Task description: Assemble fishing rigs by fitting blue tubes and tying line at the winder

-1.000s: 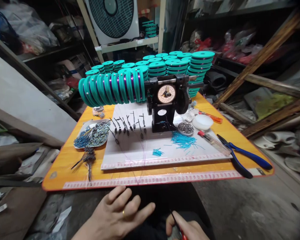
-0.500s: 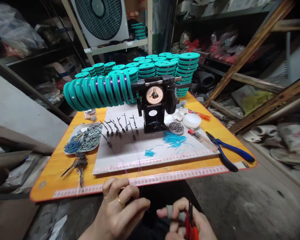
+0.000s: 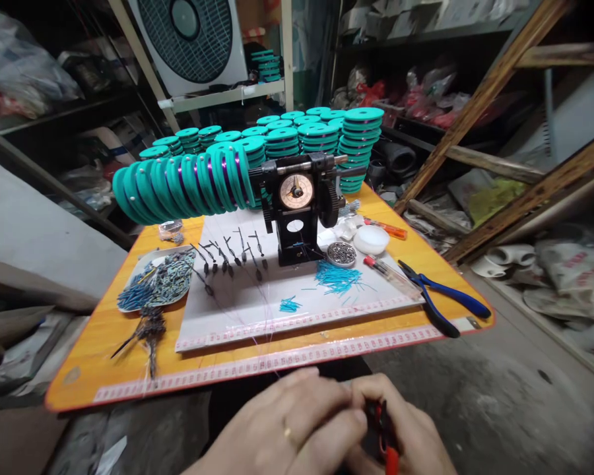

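In front of the table edge my left hand [image 3: 301, 422], with a ring on one finger, has its fingers bent and pressed together in a pinch. Thin purple line [image 3: 263, 323] runs down across the white board to these fingers; the part inside the pinch is hidden. Close against it on the right is my right hand [image 3: 406, 422], wrapped around small red-handled scissors [image 3: 391, 455]. Their blades are mostly covered by the fingers. Both hands meet at the fingertips. Beyond them, a black winding machine [image 3: 297, 227] carries a row of teal foam spools [image 3: 178, 185] wound with purple line.
On the white board [image 3: 237, 323] lie short blue tubes [image 3: 336, 277], a dish of metal bits [image 3: 341, 253] and several dark small parts on lines. Blue-handled pliers [image 3: 445, 297] rest at right, a loaded tray [image 3: 153, 280] at left. Stacked teal spools [image 3: 359, 148] stand behind.
My left hand has moved right and lower, up to my right hand, and the two now touch. The right hand still holds the scissors. The view has shifted slightly.
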{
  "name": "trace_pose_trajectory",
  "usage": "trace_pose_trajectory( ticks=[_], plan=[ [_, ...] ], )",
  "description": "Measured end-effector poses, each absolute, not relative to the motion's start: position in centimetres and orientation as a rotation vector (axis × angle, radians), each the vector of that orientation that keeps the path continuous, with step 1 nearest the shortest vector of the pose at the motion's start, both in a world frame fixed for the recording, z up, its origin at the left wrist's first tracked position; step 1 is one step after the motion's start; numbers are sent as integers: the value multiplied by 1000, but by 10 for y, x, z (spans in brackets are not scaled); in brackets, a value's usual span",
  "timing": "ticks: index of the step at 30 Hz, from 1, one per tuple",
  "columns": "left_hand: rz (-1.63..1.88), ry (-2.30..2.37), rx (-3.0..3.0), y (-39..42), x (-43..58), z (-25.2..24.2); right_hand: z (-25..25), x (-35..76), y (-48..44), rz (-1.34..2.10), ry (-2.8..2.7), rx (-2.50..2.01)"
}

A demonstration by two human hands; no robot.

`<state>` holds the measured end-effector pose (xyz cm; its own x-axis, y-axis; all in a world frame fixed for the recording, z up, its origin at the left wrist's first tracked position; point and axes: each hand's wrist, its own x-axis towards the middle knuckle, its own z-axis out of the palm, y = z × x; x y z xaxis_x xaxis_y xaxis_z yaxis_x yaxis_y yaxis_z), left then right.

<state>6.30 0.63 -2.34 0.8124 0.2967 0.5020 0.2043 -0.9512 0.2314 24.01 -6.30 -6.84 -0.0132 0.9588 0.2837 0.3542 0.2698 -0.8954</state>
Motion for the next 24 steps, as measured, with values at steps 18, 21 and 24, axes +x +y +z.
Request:
trace_pose_trajectory(
  ticks=[18, 21, 24],
  plan=[
    [876, 718, 2653, 32, 120, -70, -87, 294, -48, 268, -1717, -1463],
    [904, 825, 2669, 31, 128, -75, -85, 294, -50, 198, -1626, -1498],
    [905, 899, 2616, 29, 135, -75, -81, 294, -54, 106, -1531, -1557]
  ],
)
